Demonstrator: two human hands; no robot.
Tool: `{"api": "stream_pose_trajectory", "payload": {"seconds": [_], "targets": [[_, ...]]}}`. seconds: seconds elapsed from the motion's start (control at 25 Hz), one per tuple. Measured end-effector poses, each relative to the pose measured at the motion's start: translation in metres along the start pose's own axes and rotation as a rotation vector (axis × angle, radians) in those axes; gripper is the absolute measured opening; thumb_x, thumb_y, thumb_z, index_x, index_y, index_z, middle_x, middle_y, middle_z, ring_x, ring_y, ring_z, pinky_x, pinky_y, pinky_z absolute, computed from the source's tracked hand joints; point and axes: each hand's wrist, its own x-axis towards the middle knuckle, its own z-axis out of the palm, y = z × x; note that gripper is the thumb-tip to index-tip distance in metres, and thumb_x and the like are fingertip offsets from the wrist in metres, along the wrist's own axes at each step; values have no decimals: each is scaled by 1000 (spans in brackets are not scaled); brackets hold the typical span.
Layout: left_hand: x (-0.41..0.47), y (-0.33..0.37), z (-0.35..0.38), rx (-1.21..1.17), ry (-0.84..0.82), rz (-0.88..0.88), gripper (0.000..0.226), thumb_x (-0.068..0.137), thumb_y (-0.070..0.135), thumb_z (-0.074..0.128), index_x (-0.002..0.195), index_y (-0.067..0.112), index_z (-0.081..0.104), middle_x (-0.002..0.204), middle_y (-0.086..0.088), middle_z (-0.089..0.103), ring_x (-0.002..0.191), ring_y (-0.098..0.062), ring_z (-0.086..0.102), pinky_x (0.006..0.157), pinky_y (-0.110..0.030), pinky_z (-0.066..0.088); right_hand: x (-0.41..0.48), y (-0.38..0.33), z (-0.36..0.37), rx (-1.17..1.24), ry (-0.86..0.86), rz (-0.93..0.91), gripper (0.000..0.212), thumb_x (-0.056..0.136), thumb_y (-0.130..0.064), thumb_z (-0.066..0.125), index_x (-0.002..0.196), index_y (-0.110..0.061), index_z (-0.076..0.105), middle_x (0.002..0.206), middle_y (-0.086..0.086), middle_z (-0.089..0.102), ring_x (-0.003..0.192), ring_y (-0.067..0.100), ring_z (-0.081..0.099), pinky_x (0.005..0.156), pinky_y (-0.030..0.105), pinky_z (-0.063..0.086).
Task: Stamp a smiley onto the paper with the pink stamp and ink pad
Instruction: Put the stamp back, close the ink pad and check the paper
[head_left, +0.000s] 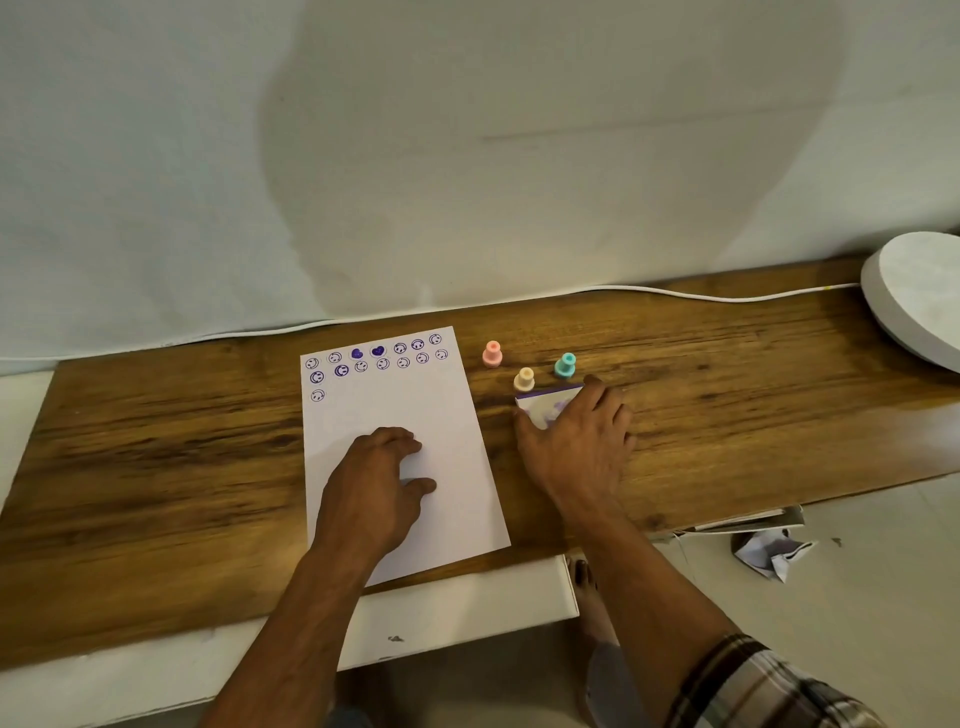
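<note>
A white sheet of paper (447, 415) lies on the wooden board, with several purple smileys and two hearts stamped along its top. My left hand (376, 483) rests flat on the lower middle of the sheet, fingers slightly curled, holding nothing. The pink stamp (492, 354) stands upright to the right of the paper's top corner, untouched. My right hand (582, 441) lies over the white ink pad (543, 405), which is stained purple; fingers and thumb span its sides, and most of the pad is hidden.
A cream stamp (524, 379) and a teal stamp (565, 365) stand just behind the ink pad. A white cable (675, 294) runs along the board's back edge. A round white object (919, 296) sits far right. Crumpled paper (774, 553) lies on the floor.
</note>
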Motion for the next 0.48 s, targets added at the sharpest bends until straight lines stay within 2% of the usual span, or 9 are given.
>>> {"api": "stream_pose_trajectory", "payload": {"seconds": [0.12,0.24,0.32,0.36,0.48], "targets": [[-1,0,1,5,-7,-2,53,83,34,81,132,21,66,144,1,60,131,-22,55,112,-35,41,-1,-3,-2,29,15,-6,100,86,-73,60,158,-14,21,165,15,29,150,38,26,118,55,30],[0,3,-1,11,-24,11,54,85,37,79,134,22,64,144,1,60,130,-21,55,112,-34,42,-19,-17,-1,179,137,-246,82,89,-58,68,151,-20,29,157,15,38,143,35,35,111,52,40],[-2,5,-4,0,4,20,55,86,40,76,136,23,61,143,1,60,130,-22,55,110,-35,44,-42,-30,9,192,71,-459,69,89,-46,73,145,-24,39,148,9,47,133,29,45,102,44,50],[-2,5,-6,-1,47,20,56,87,42,74,138,23,59,144,0,59,132,-23,54,109,-36,45,-54,-35,16,158,-4,-530,67,90,-44,73,146,-26,41,146,7,49,131,27,47,100,41,51],[-3,1,-13,47,214,-114,68,91,47,67,148,18,44,160,-9,40,147,-31,36,116,-46,40,-72,-39,35,-9,-118,-596,63,93,-48,68,147,-24,48,151,8,50,133,30,47,102,43,49]]}}
